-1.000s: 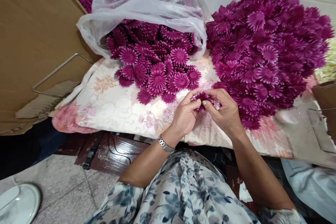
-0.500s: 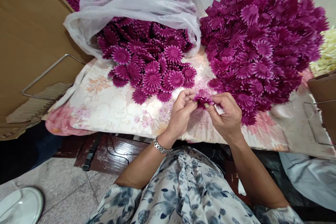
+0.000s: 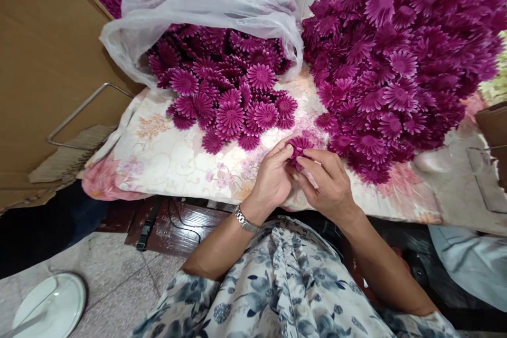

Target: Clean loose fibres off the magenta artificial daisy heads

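A small purple artificial flower (image 3: 301, 146) is held up between my hands, above the front part of the table. My left hand (image 3: 273, 177) pinches its left side, thumb on top. My right hand (image 3: 327, 179) has its thumb and fingers closed at the flower's right and lower edge. Just beyond, loose purple flower heads (image 3: 232, 116) spill out of a clear plastic bag (image 3: 222, 8). A tall heap of similar purple flowers (image 3: 388, 74) rises to the right of my hands.
A floral cloth (image 3: 170, 163) covers the table. A cardboard box (image 3: 47, 63) with a metal wire handle stands at the left, another box (image 3: 493, 132) at the right edge. Pale yellow flowers (image 3: 493, 82) lie behind it. A round white lid-like object (image 3: 51, 306) is on the floor.
My hands have drawn closer together and the flower has tilted to show its face. My right hand has shifted its grip to the flower's lower edge. The camera view has shifted slightly.
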A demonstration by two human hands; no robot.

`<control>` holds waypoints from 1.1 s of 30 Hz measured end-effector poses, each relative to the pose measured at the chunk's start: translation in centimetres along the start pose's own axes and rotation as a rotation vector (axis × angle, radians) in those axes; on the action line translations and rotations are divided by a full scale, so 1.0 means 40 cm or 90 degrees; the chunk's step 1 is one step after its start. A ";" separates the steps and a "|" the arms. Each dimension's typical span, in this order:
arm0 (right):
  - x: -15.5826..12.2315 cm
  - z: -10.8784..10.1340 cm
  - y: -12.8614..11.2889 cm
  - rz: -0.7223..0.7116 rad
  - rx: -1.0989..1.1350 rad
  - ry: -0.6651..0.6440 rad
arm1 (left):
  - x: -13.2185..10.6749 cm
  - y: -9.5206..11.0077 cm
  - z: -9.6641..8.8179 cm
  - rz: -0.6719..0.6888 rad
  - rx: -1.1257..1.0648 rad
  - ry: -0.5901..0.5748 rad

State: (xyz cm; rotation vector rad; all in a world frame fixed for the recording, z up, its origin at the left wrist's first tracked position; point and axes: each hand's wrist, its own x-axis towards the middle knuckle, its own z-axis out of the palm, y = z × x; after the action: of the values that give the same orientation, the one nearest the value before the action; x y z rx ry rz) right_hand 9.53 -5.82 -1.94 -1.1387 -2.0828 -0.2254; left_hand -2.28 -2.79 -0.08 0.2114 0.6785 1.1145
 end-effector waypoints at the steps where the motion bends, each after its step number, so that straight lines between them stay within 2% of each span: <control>1: -0.001 -0.013 -0.002 0.008 0.030 -0.008 | 0.002 0.003 0.000 -0.009 -0.005 0.017; 4: -0.013 -0.079 0.026 0.034 0.030 0.019 | 0.005 0.007 -0.005 -0.039 -0.022 0.048; 6: -0.034 -0.146 0.081 0.050 -0.086 0.083 | 0.004 0.005 -0.010 -0.032 -0.004 0.019; 8: -0.069 -0.221 0.161 0.087 -0.280 0.166 | 0.001 0.002 -0.014 -0.018 0.034 -0.013; 9: -0.091 -0.258 0.206 0.126 -0.372 0.170 | 0.000 0.000 -0.016 -0.015 0.055 -0.016; 11: -0.140 -0.319 0.294 0.180 -0.483 0.129 | -0.001 -0.002 -0.019 -0.004 0.087 -0.013; 13: -0.188 -0.356 0.369 0.185 -0.513 0.051 | 0.001 -0.004 -0.021 0.016 0.118 -0.011; 16: -0.242 -0.366 0.447 0.252 -0.455 -0.063 | 0.006 -0.009 -0.024 0.051 0.162 0.003; 20: -0.276 -0.356 0.495 0.323 -0.411 -0.075 | 0.005 -0.013 -0.028 0.074 0.207 0.012; 24: -0.276 -0.370 0.506 0.356 -0.448 -0.190 | 0.000 -0.012 -0.027 0.074 0.221 -0.008; 28: -0.250 -0.383 0.505 0.490 -0.443 -0.309 | 0.001 -0.013 -0.025 0.070 0.224 -0.021; 30: -0.238 -0.381 0.503 0.535 -0.428 -0.332 | 0.002 -0.014 -0.023 0.063 0.220 -0.022; 33: -0.232 -0.379 0.506 0.513 -0.403 -0.300 | 0.002 -0.015 -0.020 0.040 0.209 -0.034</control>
State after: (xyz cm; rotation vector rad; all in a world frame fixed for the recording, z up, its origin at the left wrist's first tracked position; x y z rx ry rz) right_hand 36.45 -7.08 -1.21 -2.5115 -1.7647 -0.2396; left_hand -2.29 -3.14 -1.04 0.5427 0.8100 1.0486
